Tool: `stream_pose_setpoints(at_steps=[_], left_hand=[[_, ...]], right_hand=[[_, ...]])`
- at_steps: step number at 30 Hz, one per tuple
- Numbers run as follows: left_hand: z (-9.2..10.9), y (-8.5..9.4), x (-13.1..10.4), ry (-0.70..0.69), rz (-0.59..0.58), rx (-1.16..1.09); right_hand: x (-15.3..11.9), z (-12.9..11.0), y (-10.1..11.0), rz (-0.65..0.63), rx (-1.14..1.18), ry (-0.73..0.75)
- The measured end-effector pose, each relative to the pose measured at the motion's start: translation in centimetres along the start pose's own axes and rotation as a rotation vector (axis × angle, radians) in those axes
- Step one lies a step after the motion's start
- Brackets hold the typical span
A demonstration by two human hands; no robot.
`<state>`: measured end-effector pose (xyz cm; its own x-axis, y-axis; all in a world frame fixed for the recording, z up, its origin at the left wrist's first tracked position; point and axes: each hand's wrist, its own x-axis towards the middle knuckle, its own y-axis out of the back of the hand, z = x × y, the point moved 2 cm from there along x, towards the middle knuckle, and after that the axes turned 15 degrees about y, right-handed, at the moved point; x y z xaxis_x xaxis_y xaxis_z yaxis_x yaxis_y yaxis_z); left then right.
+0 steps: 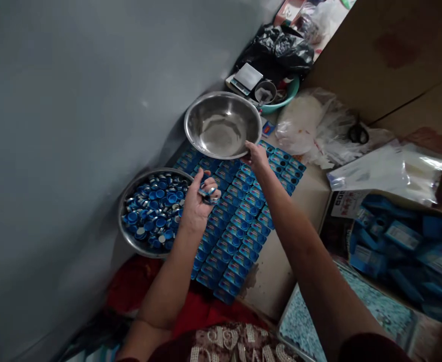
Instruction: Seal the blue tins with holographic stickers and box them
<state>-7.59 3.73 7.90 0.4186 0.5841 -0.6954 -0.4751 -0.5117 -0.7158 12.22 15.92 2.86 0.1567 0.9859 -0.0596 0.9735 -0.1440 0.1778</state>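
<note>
My left hand (199,203) is closed around several small blue-and-silver caps (208,195), palm turned up. Just to its left, a steel bowl (137,246) holds a heap of similar round blue and silver caps (155,206). With my right hand (256,157) I grip the near right rim of a second steel bowl (223,130), thumb over the edge; its shiny inside faces me. Beneath both hands lie rows of blue printed cards (239,216), closely packed. Some cards near the far right show dark round spots.
A grey wall (74,125) rises on the left. Behind the bowl sits a teal basin (283,103) with a small scale (248,78). On the right are plastic bags (304,123), scissors (357,133), a box of blue packs (405,236) and a tray of blue-white bits (307,322).
</note>
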Motion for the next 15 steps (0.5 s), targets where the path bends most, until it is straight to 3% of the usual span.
stream_pose_setpoints(at_steps=[3,8,11,15], left_hand=[[-2.5,-0.4,2.1,0.011,0.025,-0.012],[-6.5,-0.3,5.2,0.125,0.041,-0.008],[-9.1,-0.6,6.3,0.279,0.104,0.029],[-11.5,-0.5,7.4,0.455,0.210,0.038]], right_hand=[[-5.2,-0.8,1.8,-0.046,0.104,-0.036],[-15.4,-2.1,6.7,-0.203,-0.022,0.215],[-17.4,-2.2,8.2,-0.286,-0.217,0.463],[-17.0,-1.0,8.9,-0.405,-0.451,0.644]])
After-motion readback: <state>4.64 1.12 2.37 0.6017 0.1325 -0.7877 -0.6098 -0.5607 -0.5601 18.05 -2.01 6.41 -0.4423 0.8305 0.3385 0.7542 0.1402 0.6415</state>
